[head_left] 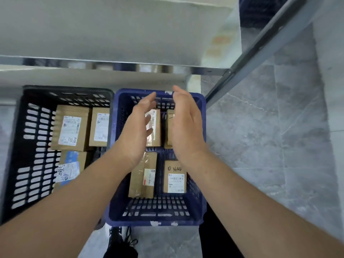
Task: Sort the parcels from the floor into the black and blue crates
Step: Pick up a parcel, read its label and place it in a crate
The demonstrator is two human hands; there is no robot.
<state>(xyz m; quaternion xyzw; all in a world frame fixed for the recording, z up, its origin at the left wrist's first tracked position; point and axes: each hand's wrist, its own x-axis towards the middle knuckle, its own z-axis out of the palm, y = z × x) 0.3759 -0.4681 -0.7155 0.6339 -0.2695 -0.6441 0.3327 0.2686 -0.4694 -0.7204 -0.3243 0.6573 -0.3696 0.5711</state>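
The left hand [138,127] and right hand [186,123] hovered empty, palms apart, over four parcels [175,177] in the blue crate [158,207]; the black crate [31,164] sat at nine o'clock. Squaring the twelve-o'clock pair looked advisable.

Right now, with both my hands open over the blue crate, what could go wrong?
1. Four brown cardboard parcels already cover most of the blue plastic crate's floor, so another parcel may land tilted on top.
2. The grey metal shelf seems to overhang the crate's far side. The left hand and right hand are close below it, and lifting quickly might knock them against it.
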